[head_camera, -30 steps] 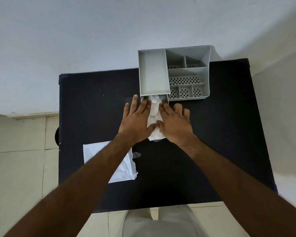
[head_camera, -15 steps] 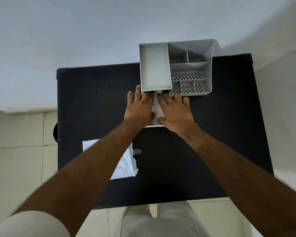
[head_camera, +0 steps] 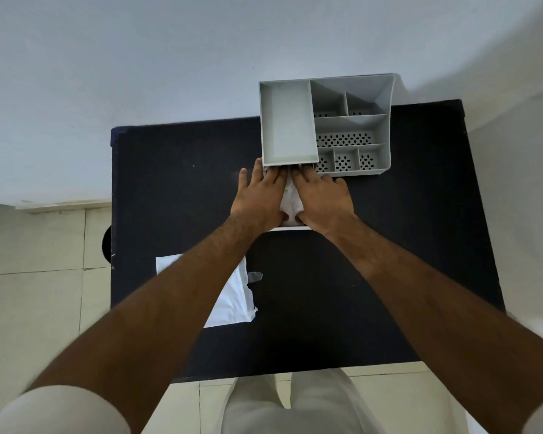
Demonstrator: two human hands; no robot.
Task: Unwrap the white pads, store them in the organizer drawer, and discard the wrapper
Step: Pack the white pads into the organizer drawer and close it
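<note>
A grey organizer [head_camera: 351, 120] with several compartments stands at the back of the black table [head_camera: 176, 189]. Its drawer [head_camera: 290, 228] is pulled out toward me below the left compartment, and only its pale front edge shows. The white pads [head_camera: 290, 198] lie in the drawer, a strip of them visible between my hands. My left hand [head_camera: 257, 198] and my right hand [head_camera: 322, 198] rest flat on the pads side by side, with fingertips against the organizer's front and thumbs at the pads' near end. The white wrapper [head_camera: 232, 302] lies flat at front left, partly under my left forearm.
A small clear scrap [head_camera: 254, 276] lies beside the wrapper. The table stands against a pale wall, with tiled floor to the left and in front. A dark round object [head_camera: 106, 245] pokes out at the table's left edge.
Both hands have slid the pads away from me, toward the organizer, and now lie flatter on them. The drawer's front edge has come into view at my wrists.
</note>
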